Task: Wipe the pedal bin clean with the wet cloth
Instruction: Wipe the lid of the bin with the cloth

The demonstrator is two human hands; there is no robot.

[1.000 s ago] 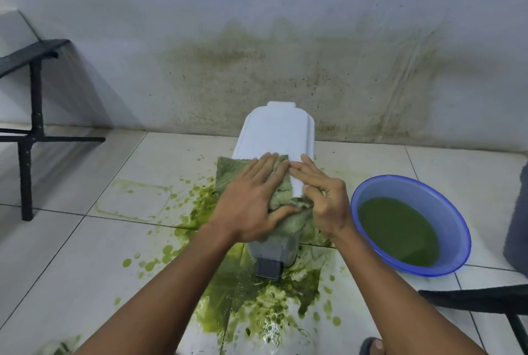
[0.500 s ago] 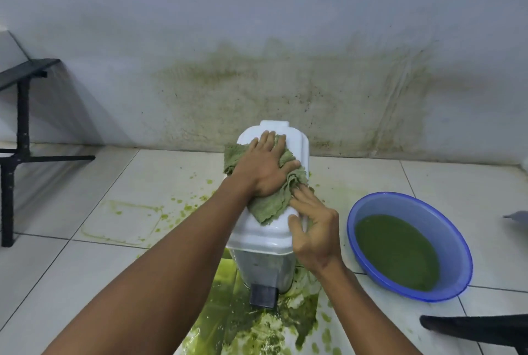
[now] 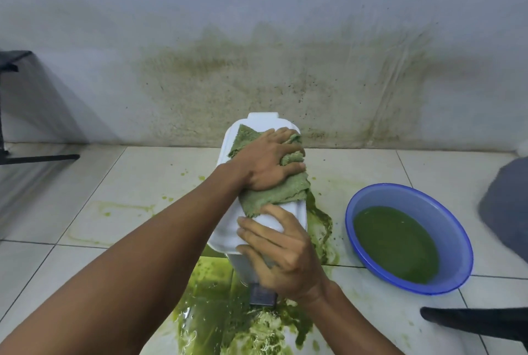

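Head view: pedal bin (image 3: 258, 121) stands centre frame in a green puddle (image 3: 228, 323). Left hand (image 3: 268, 163) bunches the wet cloth (image 3: 274, 197) on the lid, fingers curled into it. Right hand (image 3: 283, 257) clasps the lid's near end. Risks: the bin may skid on slick tiles, and the soiled cloth may just smear.

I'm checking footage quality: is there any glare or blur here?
Head view: soft, even light; glints on the wet green spill near the pedal bin; the cloth, left hand and right hand look sharp; the grey shape at the right edge is blurred.
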